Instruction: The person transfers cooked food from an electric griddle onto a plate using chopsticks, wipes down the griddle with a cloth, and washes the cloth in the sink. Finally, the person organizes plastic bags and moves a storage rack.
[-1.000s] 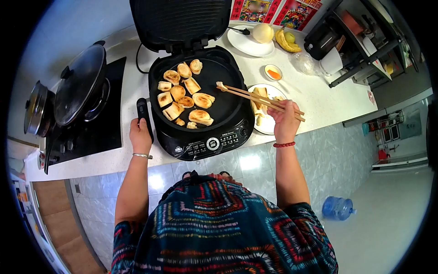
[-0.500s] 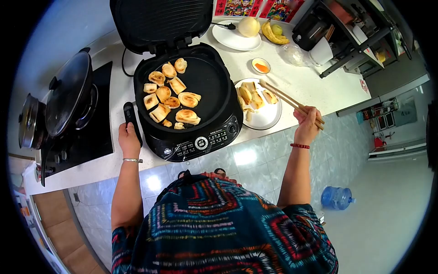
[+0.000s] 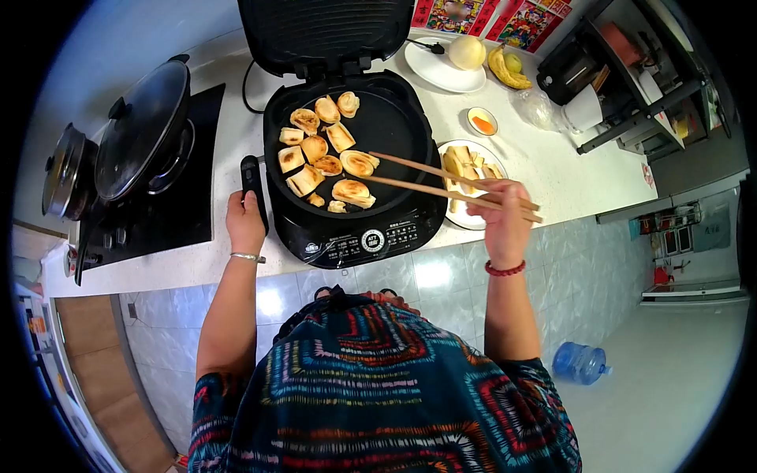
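Note:
My right hand (image 3: 506,221) grips a pair of long wooden chopsticks (image 3: 426,171). Their spread tips are over the pan, at a browned oval bread piece (image 3: 359,163); whether they touch it I cannot tell. My left hand (image 3: 246,223) is closed around the black side handle (image 3: 251,177) of an electric griddle (image 3: 386,118), whose lid (image 3: 323,35) stands raised. Several golden-brown bread pieces (image 3: 315,147) lie on the griddle's left and middle. Beneath the chopsticks, a white plate (image 3: 467,224) holds pale yellow pieces (image 3: 461,160), partly covered by my hand.
A small bowl (image 3: 482,121) with something orange, a white plate (image 3: 422,69) bearing a round pale fruit (image 3: 467,53), and bananas (image 3: 507,69) stand behind. A lidded wok (image 3: 142,130) and pot (image 3: 67,173) sit on the left cooktop. A dark rack (image 3: 639,102) stands right.
My right hand has brought the chopsticks left from beside the plate to over the griddle, tips now apart. My left hand stays on the handle. The whole view has shifted slightly.

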Demonstrator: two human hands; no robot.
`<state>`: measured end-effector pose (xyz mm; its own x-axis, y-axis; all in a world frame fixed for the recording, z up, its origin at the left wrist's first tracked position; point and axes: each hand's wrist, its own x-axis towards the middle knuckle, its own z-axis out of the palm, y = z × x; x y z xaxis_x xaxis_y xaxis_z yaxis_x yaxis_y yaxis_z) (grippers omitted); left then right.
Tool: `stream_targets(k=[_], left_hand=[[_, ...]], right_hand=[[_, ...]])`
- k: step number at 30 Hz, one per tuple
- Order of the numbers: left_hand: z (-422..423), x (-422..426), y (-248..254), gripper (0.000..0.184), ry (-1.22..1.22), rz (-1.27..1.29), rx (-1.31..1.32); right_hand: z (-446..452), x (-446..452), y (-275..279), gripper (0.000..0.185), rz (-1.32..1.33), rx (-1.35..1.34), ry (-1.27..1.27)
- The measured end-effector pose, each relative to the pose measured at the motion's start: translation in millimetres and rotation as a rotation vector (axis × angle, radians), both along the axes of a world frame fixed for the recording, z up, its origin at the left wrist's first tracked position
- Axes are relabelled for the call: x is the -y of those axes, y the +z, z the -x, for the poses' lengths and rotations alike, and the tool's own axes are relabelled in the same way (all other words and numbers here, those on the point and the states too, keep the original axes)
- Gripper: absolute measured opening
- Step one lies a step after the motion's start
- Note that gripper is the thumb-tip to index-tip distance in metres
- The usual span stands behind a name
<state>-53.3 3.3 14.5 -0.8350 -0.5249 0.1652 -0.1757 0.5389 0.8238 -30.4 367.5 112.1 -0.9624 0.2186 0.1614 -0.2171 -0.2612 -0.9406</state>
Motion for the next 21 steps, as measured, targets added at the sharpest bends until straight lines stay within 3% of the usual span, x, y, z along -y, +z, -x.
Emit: stream_targets(k=[11, 14, 16, 21], left_hand=[[-4, -4, 10, 0.023, -0.011, 0.006, -0.004], [-3, -2, 9, 0.024, -0.022, 0.021, -0.006], [-2, -1, 6, 0.025, -0.017, 0.069, -0.022], [-3, -4, 8, 0.024, -0.015, 0.062, -0.054]], right_hand=[[9, 26, -8, 0.03, -0.143, -0.025, 0.005], [11, 20, -14, 0.028, -0.034, 0.032, -0.074], [10, 7, -15, 0.026, 0.194, 0.054, -0.112], [-7, -57, -10, 0.023, 0.25, -0.11, -0.314]])
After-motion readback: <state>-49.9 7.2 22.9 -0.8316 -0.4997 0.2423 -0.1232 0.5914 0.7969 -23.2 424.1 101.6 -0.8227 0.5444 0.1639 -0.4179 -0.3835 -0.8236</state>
